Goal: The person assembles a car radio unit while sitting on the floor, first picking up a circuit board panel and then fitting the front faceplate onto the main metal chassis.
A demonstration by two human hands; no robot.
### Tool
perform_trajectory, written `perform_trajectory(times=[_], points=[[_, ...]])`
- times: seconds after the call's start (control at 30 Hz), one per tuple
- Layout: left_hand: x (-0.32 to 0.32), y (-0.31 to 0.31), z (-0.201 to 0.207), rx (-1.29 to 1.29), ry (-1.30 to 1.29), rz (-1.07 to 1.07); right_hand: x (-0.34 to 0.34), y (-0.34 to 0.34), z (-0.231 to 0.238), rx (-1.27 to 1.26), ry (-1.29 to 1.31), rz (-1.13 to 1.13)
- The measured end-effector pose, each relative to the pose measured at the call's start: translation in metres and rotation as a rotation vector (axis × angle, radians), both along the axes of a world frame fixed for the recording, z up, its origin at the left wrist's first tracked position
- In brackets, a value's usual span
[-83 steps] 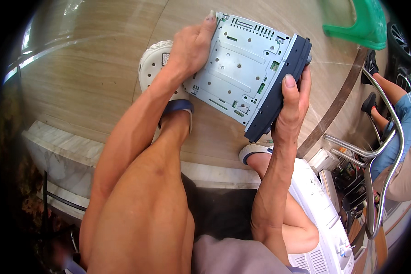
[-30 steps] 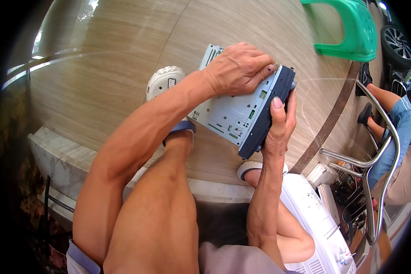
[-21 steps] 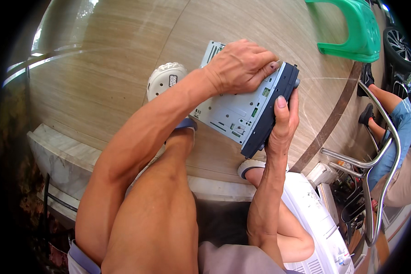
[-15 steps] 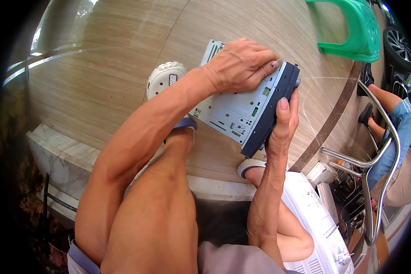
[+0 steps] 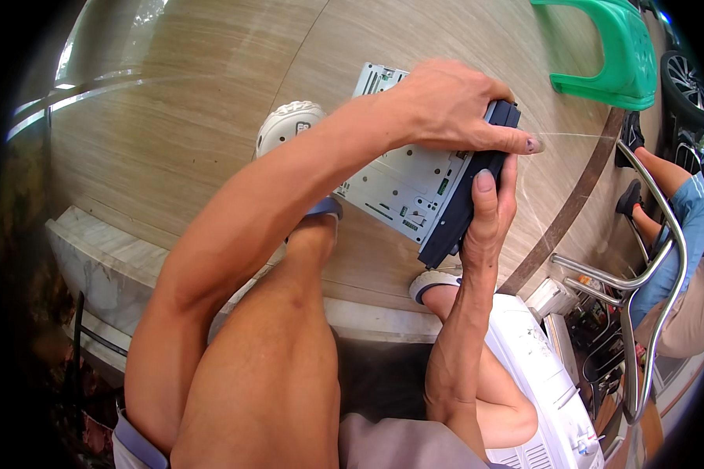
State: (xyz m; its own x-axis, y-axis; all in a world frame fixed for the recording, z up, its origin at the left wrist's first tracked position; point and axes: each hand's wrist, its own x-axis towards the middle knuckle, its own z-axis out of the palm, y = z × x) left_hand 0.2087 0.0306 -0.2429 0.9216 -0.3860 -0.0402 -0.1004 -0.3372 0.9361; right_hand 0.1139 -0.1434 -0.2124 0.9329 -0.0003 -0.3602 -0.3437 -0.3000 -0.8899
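Observation:
A flat silver metal box with a dark front panel, which looks like a car stereo [image 5: 395,184], is held up over the floor between my knees. My left hand [image 5: 450,105] reaches across its top face, fingers bent over the far end of the dark panel [image 5: 446,227], the thumb stretched out past the front edge. With my right hand [image 5: 489,207] I grip that panel from the front, thumb on its upper edge and the other fingers mostly hidden beneath. Slots and small green circuit parts show through holes in the metal cover.
A green plastic stool [image 5: 622,62] stands at the far right. Near my right leg is a white plastic appliance or case [image 5: 536,375]. A metal-framed chair [image 5: 669,289] and a seated person's legs [image 5: 673,211] are at right. A marble step [image 5: 109,250] runs along the left.
My left hand has slid right, from the metal cover onto the end of the dark panel, its thumb now extended over the front. The car stereo has shifted slightly right; my right hand keeps its hold.

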Motion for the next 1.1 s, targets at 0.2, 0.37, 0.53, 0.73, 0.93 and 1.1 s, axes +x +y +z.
perform_trajectory(times=[0.2, 0.37, 0.53, 0.73, 0.93, 1.1], points=[[0.002, -0.004, -0.001, 0.05, 0.009, -0.005, -0.002, 0.006, 0.008, 0.037, 0.002, 0.018], [0.004, 0.001, 0.002, 0.039, 0.033, -0.051, -0.003, 0.002, 0.003, 0.014, -0.008, 0.0], [0.008, 0.007, -0.009, -0.011, 0.1, 0.003, -0.002, 0.007, 0.004, 0.021, -0.015, -0.023], [-0.01, 0.003, -0.023, 0.078, -0.028, 0.17, 0.005, 0.007, 0.007, 0.025, 0.002, -0.036], [-0.013, -0.003, -0.034, 0.039, -0.187, 0.275, 0.011, 0.006, 0.012, -0.013, 0.051, -0.001], [-0.013, -0.002, -0.035, 0.036, -0.188, 0.255, 0.011, 0.003, 0.011, -0.019, 0.08, -0.009]])
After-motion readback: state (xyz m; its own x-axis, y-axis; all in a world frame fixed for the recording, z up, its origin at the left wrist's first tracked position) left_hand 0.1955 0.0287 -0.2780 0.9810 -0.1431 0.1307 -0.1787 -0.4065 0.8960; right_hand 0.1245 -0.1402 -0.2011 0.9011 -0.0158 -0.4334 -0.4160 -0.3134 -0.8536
